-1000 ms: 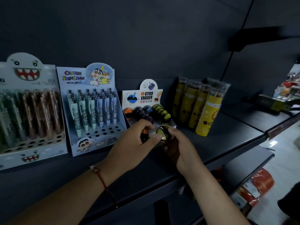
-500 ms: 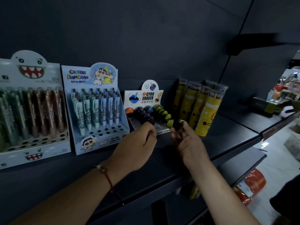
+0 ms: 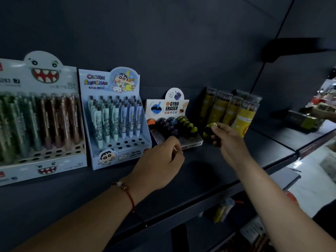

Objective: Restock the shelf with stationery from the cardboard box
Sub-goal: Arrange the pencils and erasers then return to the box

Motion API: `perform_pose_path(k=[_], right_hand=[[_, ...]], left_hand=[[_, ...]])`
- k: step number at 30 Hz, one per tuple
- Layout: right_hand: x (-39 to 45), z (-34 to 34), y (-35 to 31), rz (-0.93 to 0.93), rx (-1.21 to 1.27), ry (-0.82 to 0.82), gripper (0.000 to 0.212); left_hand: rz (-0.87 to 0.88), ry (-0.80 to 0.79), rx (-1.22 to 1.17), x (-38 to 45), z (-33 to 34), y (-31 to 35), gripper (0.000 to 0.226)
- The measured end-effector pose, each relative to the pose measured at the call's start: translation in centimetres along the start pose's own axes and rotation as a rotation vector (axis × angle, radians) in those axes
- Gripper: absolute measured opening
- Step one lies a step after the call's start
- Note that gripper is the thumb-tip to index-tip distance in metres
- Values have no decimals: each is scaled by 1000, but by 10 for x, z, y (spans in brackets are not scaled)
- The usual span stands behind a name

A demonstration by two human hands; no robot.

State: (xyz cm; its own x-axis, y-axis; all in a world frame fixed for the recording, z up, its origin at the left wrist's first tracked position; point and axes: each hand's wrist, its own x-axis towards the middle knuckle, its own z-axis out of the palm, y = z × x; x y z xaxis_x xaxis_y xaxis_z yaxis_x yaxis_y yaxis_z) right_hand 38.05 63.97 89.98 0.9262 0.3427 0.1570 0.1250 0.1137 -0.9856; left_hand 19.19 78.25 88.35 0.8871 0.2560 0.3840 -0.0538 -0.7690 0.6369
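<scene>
While the right hand [image 3: 231, 140] hangs just off the right end of the Gyro Eraser display box [image 3: 174, 124], its grip is pinched on a yellow-green and black eraser [image 3: 209, 130], held in the air between that box and the yellow pencil tubes [image 3: 231, 110] standing behind it. The left hand [image 3: 160, 160] sits low in front of the same box, fingers curled in with something small and pale showing at the fingertips, can't really tell what it is or if it's actually pinched. The box itself is on the dark shelf [image 3: 227, 160] and already has rows of orange, dark purple, blue and green erasers packed in, so the front right corner next to the green row is pretty crowded. Left of it there's the Crayon Shin-chan pen display [image 3: 116, 120] with pens standing in the back rows and open holes in front, and further left a monster-face pen display [image 3: 40, 115]. A red string bracelet [image 3: 127, 193] is on the left wrist. Lower shelves below hold some blurry packets, too dark to make out.
</scene>
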Motion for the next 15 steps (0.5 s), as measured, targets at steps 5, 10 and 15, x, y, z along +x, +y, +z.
perform_pose_path(k=[5,10,15], right_hand=[[15,1,6,-201,-372,-87,15],[27,8,17,-290,-612,-132,21],[36,10,29,-267,-693,-131,25]], left_hand=[[7,-2,18,1,1,-1,6],[0,-2,24,2,0,-3,5],[-7,6,26,2,0,-6,4]])
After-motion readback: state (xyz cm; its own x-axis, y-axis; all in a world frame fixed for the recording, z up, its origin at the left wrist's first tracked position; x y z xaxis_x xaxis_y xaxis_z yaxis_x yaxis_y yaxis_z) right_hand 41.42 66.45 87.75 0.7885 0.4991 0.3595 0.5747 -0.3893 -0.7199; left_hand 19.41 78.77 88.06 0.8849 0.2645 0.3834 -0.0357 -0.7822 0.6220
